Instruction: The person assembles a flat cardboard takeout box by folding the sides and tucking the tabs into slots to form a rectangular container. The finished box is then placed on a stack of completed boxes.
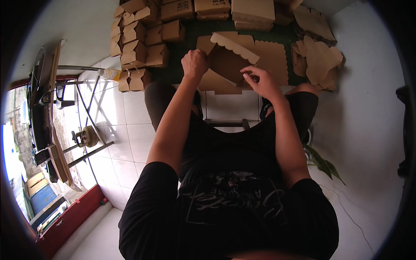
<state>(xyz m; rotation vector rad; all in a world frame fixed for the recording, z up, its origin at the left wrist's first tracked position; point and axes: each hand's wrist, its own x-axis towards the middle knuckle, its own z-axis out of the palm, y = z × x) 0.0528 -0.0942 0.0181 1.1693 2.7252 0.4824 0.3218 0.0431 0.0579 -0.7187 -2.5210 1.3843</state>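
A partly folded brown cardboard box [227,63] stands in front of me, with a scalloped flap [235,48] raised along its far side. Beneath it lie flat cardboard blanks [274,58] with scalloped edges. My left hand [195,65] is closed at the box's left edge; its fingertips are hidden behind the hand. At the near right side of the box, my right hand [261,81] has thumb and forefinger brought together on the wall, the other fingers curled.
Several small folded boxes [133,53] are stacked at the far left, and larger ones [252,11] stand at the back. Flat cardboard pieces [321,60] are piled on the right. A green mat [190,40] lies underneath. A metal-legged table [89,154] stands at left, a plant leaf [323,161] at right.
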